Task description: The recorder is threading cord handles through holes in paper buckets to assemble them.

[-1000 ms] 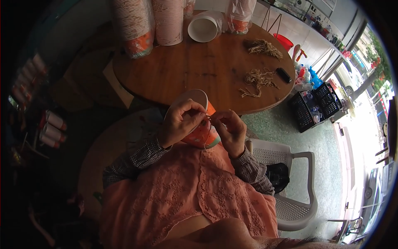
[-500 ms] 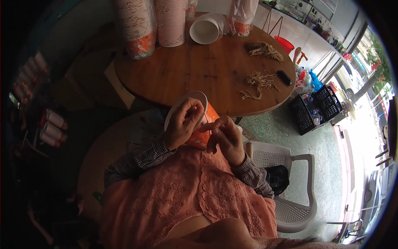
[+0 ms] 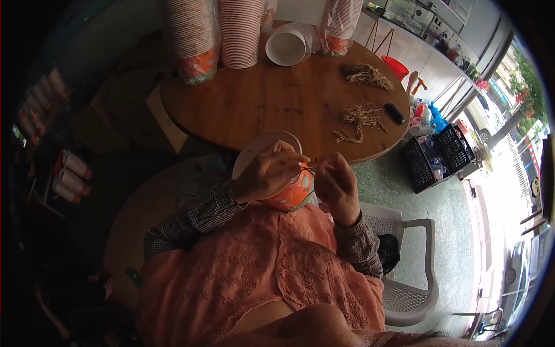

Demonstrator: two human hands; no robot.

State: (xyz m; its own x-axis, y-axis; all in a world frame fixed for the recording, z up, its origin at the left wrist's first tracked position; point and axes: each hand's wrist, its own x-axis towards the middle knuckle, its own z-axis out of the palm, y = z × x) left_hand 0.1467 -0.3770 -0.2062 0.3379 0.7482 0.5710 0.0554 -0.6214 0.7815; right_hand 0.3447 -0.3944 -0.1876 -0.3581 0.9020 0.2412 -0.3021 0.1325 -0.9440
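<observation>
An orange patterned paper tub (image 3: 286,198) with a pale round end (image 3: 254,151) lies tilted between my body and the table edge. My left hand (image 3: 267,173) rests over it, thumb and fingertips pinched together on a thin string (image 3: 312,170). Just to the right, my right hand (image 3: 337,188) is closed too, its fingertips pinching the same string close to the left ones. Part of the string hangs down beside the tub; the rest is hidden by my fingers.
The round wooden table (image 3: 248,107) carries stacked paper tubs (image 3: 239,34), a tipped white tub (image 3: 286,47), bundles of tan string (image 3: 361,118) and a small black object (image 3: 394,113). A plastic chair (image 3: 407,289) and black crate (image 3: 425,165) stand at right.
My right hand has gone from loosely spread fingers to a pinch and moved slightly right. The left hand has turned, its fingertips shifting right. The tub has tilted, showing more of its orange side.
</observation>
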